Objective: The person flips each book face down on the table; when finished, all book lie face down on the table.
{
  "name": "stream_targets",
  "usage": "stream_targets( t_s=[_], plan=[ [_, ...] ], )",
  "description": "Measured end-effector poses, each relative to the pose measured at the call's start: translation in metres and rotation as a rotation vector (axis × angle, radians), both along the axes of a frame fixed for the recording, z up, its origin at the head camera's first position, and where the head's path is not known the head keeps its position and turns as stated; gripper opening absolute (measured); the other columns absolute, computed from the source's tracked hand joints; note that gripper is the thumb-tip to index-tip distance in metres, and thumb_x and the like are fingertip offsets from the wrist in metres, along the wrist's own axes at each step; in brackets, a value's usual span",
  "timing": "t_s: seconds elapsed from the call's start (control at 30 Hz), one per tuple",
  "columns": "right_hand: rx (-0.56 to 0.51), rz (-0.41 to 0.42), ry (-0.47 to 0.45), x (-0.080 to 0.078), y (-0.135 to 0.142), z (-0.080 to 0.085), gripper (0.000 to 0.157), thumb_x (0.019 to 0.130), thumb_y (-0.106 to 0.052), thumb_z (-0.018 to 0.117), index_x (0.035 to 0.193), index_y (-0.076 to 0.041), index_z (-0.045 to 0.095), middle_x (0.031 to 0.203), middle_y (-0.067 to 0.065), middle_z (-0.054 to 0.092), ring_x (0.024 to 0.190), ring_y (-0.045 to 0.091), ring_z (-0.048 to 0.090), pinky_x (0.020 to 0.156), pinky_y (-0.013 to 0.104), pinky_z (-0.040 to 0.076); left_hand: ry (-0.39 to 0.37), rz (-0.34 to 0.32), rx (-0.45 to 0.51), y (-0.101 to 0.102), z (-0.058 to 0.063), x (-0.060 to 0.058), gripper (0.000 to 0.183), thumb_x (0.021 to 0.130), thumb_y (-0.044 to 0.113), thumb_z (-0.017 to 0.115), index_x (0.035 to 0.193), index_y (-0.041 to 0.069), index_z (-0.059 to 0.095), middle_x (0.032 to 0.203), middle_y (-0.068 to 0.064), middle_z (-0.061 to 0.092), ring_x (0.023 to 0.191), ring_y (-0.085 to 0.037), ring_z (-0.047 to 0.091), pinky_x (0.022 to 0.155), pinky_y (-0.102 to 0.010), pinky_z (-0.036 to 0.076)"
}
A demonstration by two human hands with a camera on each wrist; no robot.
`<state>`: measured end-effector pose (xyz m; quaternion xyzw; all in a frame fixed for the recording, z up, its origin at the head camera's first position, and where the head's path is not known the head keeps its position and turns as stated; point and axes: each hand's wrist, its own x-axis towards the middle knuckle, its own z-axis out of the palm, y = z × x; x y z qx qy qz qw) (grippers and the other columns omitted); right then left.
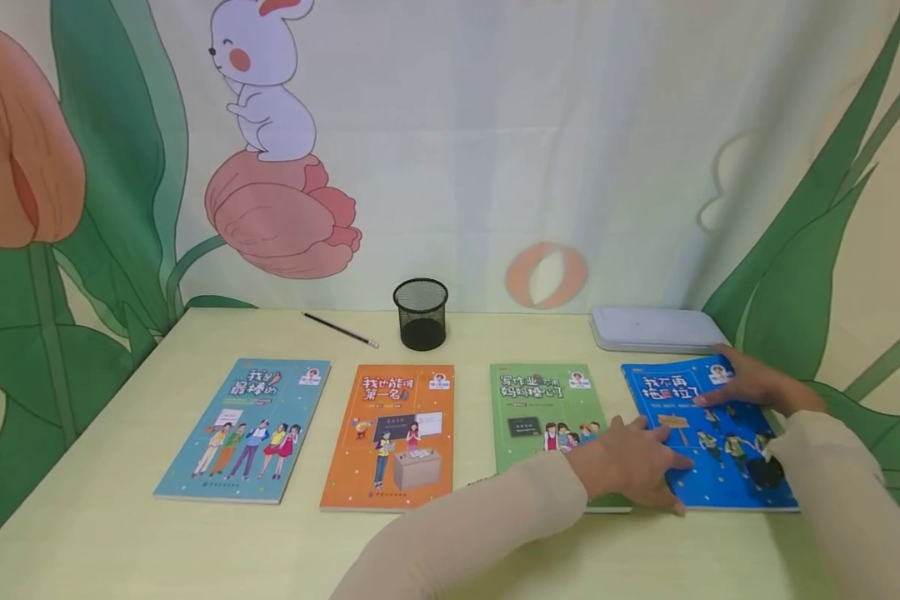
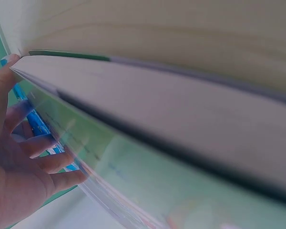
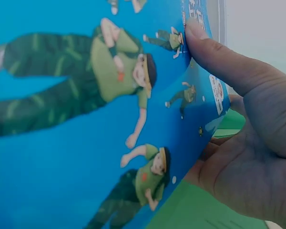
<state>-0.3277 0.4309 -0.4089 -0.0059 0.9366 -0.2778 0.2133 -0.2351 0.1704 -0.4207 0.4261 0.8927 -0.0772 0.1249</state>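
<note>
A blue book (image 1: 712,467) with cartoon figures in green clothes lies at the right of the table, its upper right part slightly bent up. My right hand (image 1: 765,383) grips its right edge near the top corner. In the right wrist view the thumb (image 3: 214,50) presses on the cover while the other fingers go behind the edge. My left hand (image 1: 633,462) spreads its fingers across the blue book's left edge. Beneath that hand and forearm, a green book (image 1: 528,400) is partly hidden. The left wrist view shows the spread left hand (image 2: 24,167) beside the books' edges.
Left of the green book lie an orange book (image 1: 345,475) and a light blue book (image 1: 202,471). Behind them are a pencil (image 1: 337,327), a black mesh pen holder (image 1: 422,317) and a pale pencil case (image 1: 660,329). A printed curtain (image 1: 450,150) hangs along the table's back edge.
</note>
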Motion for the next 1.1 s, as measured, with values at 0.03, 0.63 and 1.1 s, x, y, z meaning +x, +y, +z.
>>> stream_targets(
  t_s=[0.03, 0.63, 1.1],
  plan=[
    [0.004, 0.0, 0.003, 0.0, 0.002, -0.001, 0.121, 0.085, -0.041, 0.079, 0.151, 0.012, -0.007, 0.131, 0.045, 0.042, 0.104, 0.047, 0.063, 0.083, 0.052, 0.059, -0.001, 0.0, 0.001, 0.0, 0.0, 0.0, 0.064, 0.09, 0.074, 0.045, 0.15, 0.057, 0.027, 0.166, 0.016, 0.017, 0.154, -0.019, 0.021, 0.121, -0.045, 0.028],
    [0.005, -0.028, -0.002, 0.004, 0.01, -0.002, 0.118, 0.087, -0.039, 0.077, 0.15, 0.014, -0.008, 0.135, 0.049, 0.031, 0.114, 0.059, 0.053, 0.091, 0.061, 0.054, -0.008, 0.013, -0.007, 0.002, -0.001, 0.0, 0.064, 0.09, 0.075, 0.045, 0.149, 0.059, 0.027, 0.167, 0.017, 0.015, 0.154, -0.019, 0.019, 0.122, -0.044, 0.026],
    [-0.11, 0.016, -0.077, 0.005, 0.02, 0.012, 0.105, 0.095, -0.02, 0.068, 0.152, 0.005, -0.017, 0.135, 0.049, 0.033, 0.105, 0.048, 0.063, 0.081, 0.057, 0.058, -0.009, 0.041, 0.001, 0.005, 0.001, 0.0, 0.065, 0.087, 0.075, 0.049, 0.148, 0.059, 0.03, 0.164, 0.018, 0.021, 0.153, -0.018, 0.022, 0.122, -0.044, 0.027]
  ],
)
